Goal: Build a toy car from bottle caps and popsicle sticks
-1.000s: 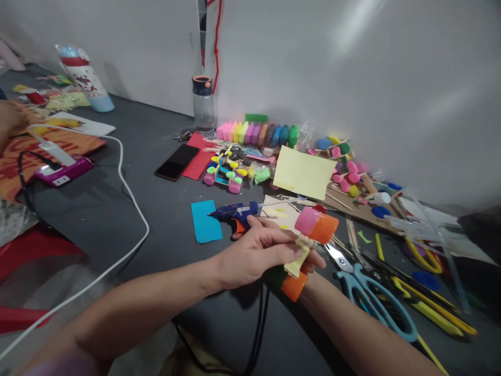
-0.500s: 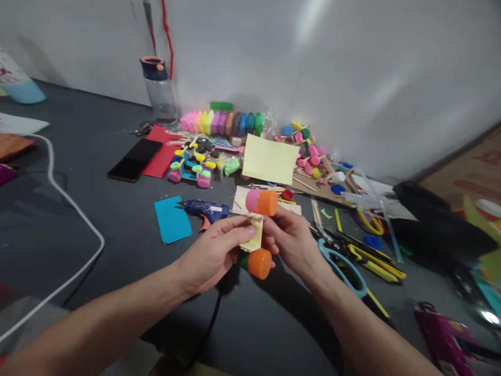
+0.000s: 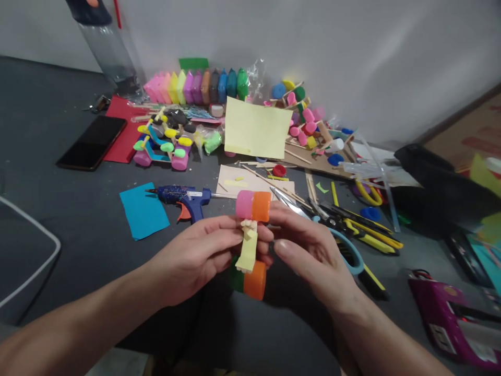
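Between my hands is a small craft model made of bottle caps and a pale yellow paper strip [image 3: 248,250]. A pink cap [image 3: 245,204] and an orange cap [image 3: 260,206] sit side by side at its far end. At the near end are another orange cap [image 3: 254,280] and a dark green cap [image 3: 238,277]. My left hand [image 3: 195,258] is closed on the model, its fingertips passing behind the strip. To the right, my right hand [image 3: 313,248] has thumb and fingers apart, with the fingertips close beside the far orange cap; contact is unclear.
A blue glue gun [image 3: 182,196] lies beyond my left hand, near a blue paper sheet [image 3: 144,210]. Light-blue-handled scissors [image 3: 348,248] and cutters lie at right. Behind are a yellow sheet [image 3: 256,130], a small cap-wheeled model [image 3: 162,149], clay packs [image 3: 199,86] and a phone [image 3: 93,142].
My right thumb has come away from the strip and the right hand has spread. The model has turned slightly in my left hand. The camera view has moved closer and down.
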A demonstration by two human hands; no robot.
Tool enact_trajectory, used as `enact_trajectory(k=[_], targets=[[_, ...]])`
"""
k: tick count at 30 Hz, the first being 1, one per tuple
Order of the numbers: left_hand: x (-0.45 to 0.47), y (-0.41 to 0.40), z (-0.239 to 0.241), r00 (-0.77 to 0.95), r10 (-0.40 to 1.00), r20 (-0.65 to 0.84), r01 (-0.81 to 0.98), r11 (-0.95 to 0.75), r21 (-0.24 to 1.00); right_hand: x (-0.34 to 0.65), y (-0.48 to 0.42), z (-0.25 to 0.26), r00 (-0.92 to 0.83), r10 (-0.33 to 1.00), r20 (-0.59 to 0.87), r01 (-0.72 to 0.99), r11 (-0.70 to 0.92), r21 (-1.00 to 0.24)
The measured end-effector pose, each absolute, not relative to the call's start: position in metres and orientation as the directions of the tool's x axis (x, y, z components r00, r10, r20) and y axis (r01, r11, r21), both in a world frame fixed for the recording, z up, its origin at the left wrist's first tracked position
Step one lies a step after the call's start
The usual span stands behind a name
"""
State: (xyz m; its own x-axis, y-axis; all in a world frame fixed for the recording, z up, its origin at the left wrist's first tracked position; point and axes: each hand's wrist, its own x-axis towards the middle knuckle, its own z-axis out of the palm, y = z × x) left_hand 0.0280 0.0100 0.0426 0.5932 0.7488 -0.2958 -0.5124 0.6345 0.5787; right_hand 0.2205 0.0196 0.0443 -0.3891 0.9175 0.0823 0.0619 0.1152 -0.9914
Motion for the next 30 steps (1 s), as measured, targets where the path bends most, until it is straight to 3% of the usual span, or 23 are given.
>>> enact_trajectory(k=[7,18,30], targets=[[0.0279,0.0102,0.0413,0.574,0.754,-0.318,-0.498,0.63,0.596,0.2188,0.0176,0.0447,-0.372,0.928,0.003,0.096,0.042,-0.994],[0.0249,0.0102,0.0383,0.653,0.689,-0.315,-0.345,0.64,0.686,0.2219,0.0196,0.0442,-0.358,0.912,0.198,0.166,0.271,-0.948],[0.0277,0.011,0.0404,0.575,0.706,-0.413,-0.326,0.661,0.676,0.2193,0.0178,0.0382,-0.366,0.875,0.316,0.26,0.422,-0.869]])
